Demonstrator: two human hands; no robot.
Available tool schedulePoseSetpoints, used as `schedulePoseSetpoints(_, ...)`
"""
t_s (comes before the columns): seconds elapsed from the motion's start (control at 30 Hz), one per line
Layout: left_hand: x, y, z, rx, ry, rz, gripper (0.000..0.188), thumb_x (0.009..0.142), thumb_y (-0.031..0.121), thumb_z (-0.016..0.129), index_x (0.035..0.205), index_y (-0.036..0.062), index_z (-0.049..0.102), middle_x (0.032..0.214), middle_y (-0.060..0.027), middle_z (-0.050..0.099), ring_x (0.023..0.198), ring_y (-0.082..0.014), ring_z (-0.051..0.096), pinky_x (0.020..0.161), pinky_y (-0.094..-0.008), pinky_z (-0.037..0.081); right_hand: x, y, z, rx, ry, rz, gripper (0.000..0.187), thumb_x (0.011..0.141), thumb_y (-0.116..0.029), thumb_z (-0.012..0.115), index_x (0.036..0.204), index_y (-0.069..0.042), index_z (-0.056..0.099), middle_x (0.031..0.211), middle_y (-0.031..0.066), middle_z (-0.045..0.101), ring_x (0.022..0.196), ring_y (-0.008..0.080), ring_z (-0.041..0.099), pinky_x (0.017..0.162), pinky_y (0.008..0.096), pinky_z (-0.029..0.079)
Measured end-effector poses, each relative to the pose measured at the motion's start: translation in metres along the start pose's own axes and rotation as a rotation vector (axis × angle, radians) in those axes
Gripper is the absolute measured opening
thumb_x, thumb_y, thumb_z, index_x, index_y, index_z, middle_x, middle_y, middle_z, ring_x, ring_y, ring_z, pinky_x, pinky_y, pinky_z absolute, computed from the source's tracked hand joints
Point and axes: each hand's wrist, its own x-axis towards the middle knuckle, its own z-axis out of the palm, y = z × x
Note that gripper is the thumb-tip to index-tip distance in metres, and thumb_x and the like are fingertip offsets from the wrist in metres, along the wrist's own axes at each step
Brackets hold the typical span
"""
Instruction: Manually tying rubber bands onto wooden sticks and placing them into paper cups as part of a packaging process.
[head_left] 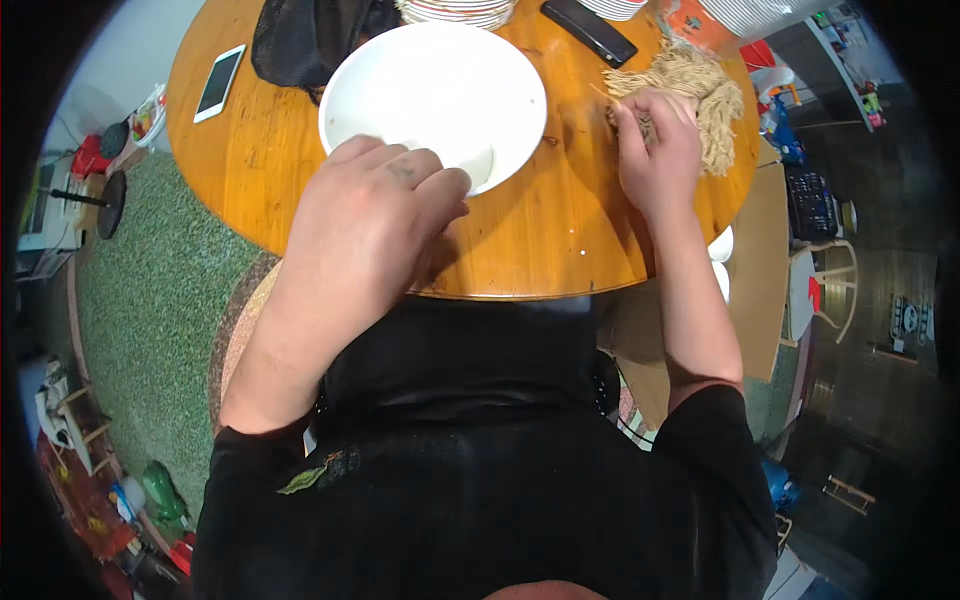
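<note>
Round wooden table [560, 230]; green carpet [150, 300]

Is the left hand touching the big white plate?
Touching. The head view shows the left hand curled over the near rim of the white plate, its fingers lying on the edge with no gap.

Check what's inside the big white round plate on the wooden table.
The large white round plate looks empty: bare white surface. The left hand covers its near rim, so that strip is hidden. The right hand rests on a tan stringy bundle beside it.
</note>
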Motion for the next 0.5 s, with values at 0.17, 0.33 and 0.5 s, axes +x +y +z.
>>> schedulePoseSetpoints(0.17,-0.005,0.001,-0.011,0.003,-0.094,-0.024,0.029,0.082,0.007,0.081,0.109,0.0047,0.072,0.105,-0.0132,0.073,0.098,-0.037,0.069,0.095,-0.0457,0.051,-0.037,-0.072,-0.018,0.552,-0.045,0.252,0.006,0.094,0.0,0.074,0.096,-0.002,0.068,0.092,0.0099,0.072,0.089,0.0226,0.07,0.083,0.0322,0.052)
schedulePoseSetpoints(0.33,-0.003,0.011,-0.017,-0.102,0.158,0.046,0.057,0.076,0.002,0.089,0.129,0.0007,0.069,0.134,-0.0191,0.069,0.12,-0.0371,0.068,0.101,-0.0417,0.055,-0.057,-0.109,-0.028,1.309,-0.067,0.653,0.005,0.102,-0.001,0.069,0.106,0.001,0.067,0.097,0.0037,0.072,0.09,0.0099,0.066,0.082,0.0251,0.053)
schedulePoseSetpoints(0.5,-0.022,0.038,0.009,-0.615,0.261,-0.073,0.033,0.084,0.0,0.087,0.11,-0.0037,0.067,0.107,-0.0133,0.07,0.09,-0.0208,0.064,0.074,-0.0292,0.051,-0.055,-0.116,-0.03,1.436,-0.115,0.615,0.008,0.103,-0.003,0.066,0.109,0.002,0.065,0.097,0.0082,0.071,0.089,0.0139,0.066,0.085,0.0283,0.053)
